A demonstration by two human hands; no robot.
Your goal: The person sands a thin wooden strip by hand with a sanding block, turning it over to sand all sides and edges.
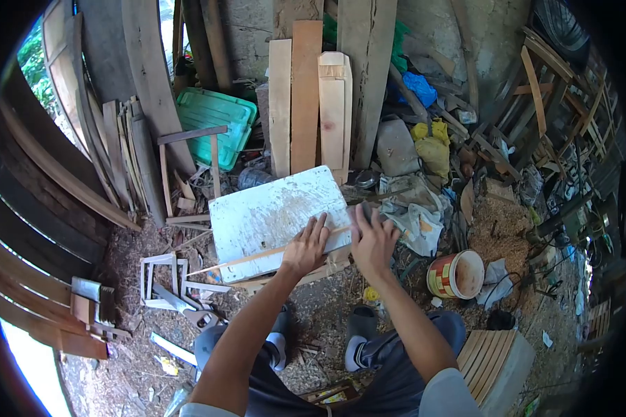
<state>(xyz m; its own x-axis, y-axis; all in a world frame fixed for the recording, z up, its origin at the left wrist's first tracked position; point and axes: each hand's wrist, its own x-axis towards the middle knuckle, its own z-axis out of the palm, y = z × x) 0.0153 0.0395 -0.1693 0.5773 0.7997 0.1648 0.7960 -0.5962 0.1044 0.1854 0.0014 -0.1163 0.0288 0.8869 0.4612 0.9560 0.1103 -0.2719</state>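
Note:
A thin wooden strip (247,258) lies slantwise across the lower part of a worn white board (275,208), its left end past the board's edge. My left hand (307,244) rests on the strip with its fingers close together, pressing it to the board. At the board's right edge, my right hand (373,240) is closed around a small dark object, blurred and partly hidden by the fingers, at the strip's right end.
A handsaw (200,316) and small wooden frames (163,278) lie on the ground at left. Planks (306,104) lean behind the board. At right stand a bucket (455,274) and a slatted wooden piece (487,361), near a sawdust heap (497,233).

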